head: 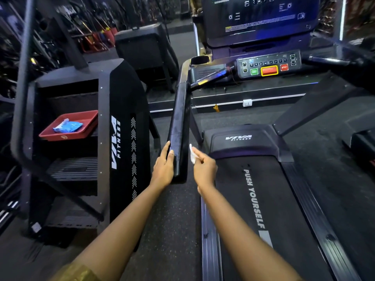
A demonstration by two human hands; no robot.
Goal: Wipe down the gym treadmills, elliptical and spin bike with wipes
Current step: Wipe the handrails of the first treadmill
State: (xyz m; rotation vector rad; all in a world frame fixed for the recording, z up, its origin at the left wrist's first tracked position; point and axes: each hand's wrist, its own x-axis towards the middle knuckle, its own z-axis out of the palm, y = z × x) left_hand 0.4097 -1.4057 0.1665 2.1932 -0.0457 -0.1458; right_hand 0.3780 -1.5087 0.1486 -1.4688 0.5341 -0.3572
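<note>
We are judging the job to be in its early part. We are working on the large black, grey-belted treadmill (263, 199) filling the right of the scene, and nothing here is reading clearly as an elliptical or a spin bike, so those are looking like work left to do. We are counting one treadmill in full, plus one dark machine corner (363, 142) at the right edge that we are not able to identify. On the left we are counting one tall black metal stepped machine (121, 138) with white lettering; whether it is wiped we cannot tell. We are counting one long black padded handrail (180, 118) under our hands, running from the near middle away to the far console. Its face is showing dull streaks, which we are taking as wiping under way there. One shallow red plastic tray (89, 118) is sitting on a step of the left machine, well apart from us. We are using two hands. Our left hand (163, 169) is lying with straight fingers against the left side of the rail's near end, and our right hand (204, 169) is pinching the cloth just right of the rail. One crumpled blue wipe packet (68, 126) is lying in the tray. One small white wipe (192, 154) is sticking up from our right fingers, close beside the rail, though we cannot tell whether it is touching.
</note>
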